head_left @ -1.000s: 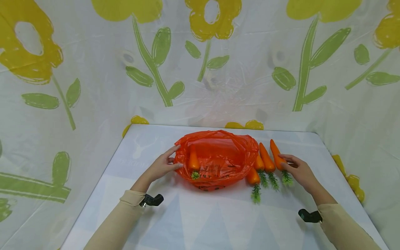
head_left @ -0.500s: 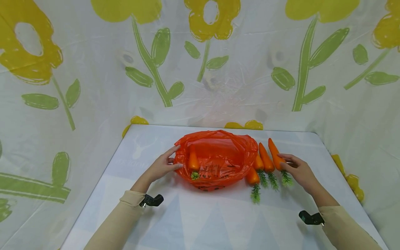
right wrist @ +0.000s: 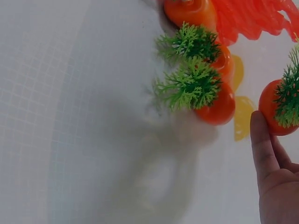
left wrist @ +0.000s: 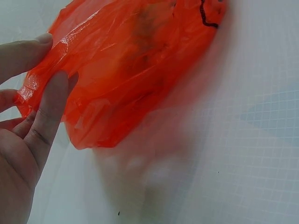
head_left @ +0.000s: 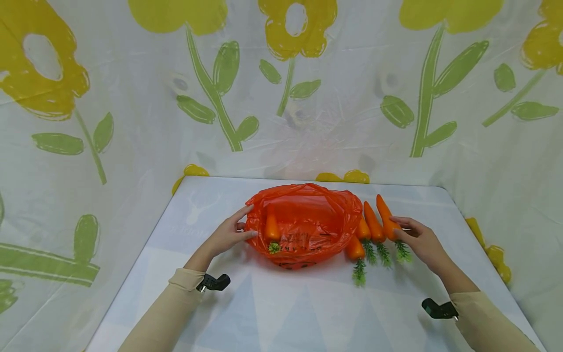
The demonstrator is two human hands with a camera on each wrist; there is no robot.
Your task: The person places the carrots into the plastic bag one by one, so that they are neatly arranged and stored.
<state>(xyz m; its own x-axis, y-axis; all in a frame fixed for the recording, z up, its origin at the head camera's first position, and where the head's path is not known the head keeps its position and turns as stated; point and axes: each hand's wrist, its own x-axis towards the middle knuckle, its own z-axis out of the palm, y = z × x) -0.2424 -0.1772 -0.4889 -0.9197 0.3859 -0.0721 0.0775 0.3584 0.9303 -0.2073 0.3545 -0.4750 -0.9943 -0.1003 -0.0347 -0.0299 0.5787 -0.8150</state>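
A red plastic bag lies on its side with its mouth spread wide, and one carrot with a green top is inside it at the left. My left hand pinches the bag's left rim; in the left wrist view, thumb and fingers sit on either side of the film. To the right of the bag, my right hand holds a carrot between thumb and fingers, its tip pointing away and its leafy top toward me. In the right wrist view, this carrot stands apart from the others.
Several more carrots lie beside the bag's right side, among them a front carrot and a longer carrot. They rest on a pale table with light blue triangles. A flower-print curtain rises behind the table's back edge.
My right hand has shifted the held carrot very slightly left, toward the bag. The left hand and the bag have stayed in place.
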